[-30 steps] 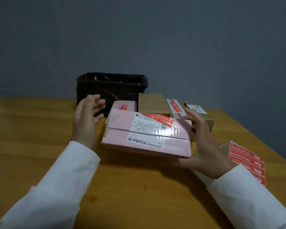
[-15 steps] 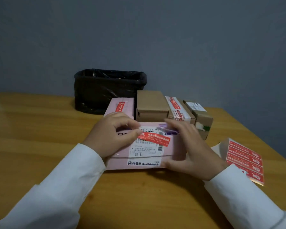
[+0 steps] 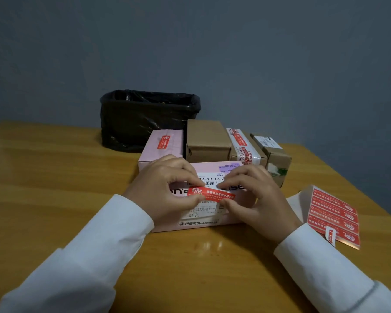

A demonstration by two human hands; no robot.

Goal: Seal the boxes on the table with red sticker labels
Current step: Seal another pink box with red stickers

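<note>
Pressing down a red sticker label (image 3: 210, 194) on top of the pink box (image 3: 209, 219) at the near middle of the table (image 3: 54, 188). Best done by smoothing from the middle outward to both ends, keeping the strip flat and across the flap seam (seam itself hidden under the shipping label (image 3: 207, 207), so the exact line cannot be told). Worth rubbing the ends firmly so no corner lifts; holding the box steady with the palms while the fingertips work.

Left hand (image 3: 167, 188) curled over the label's left end, thumb and forefinger pinching or pressing that end against the box top. Right hand (image 3: 251, 197) mirrored at the right end, thumb below and forefinger above the strip, fingers bent round it. Label lying between the two hands, slanting slightly down to the right, touching both sets of fingertips.

Sheet of remaining red stickers (image 3: 333, 216) just right of the right wrist, flat on the table with one corner of its backing curled up. Behind the pink box, a row of others: a second pink box (image 3: 163, 145) already bearing a red label, a plain brown box (image 3: 207, 141), a taped box (image 3: 244, 145) and a small brown box (image 3: 274, 154). Black-lined bin (image 3: 145, 118) at the far side.
</note>
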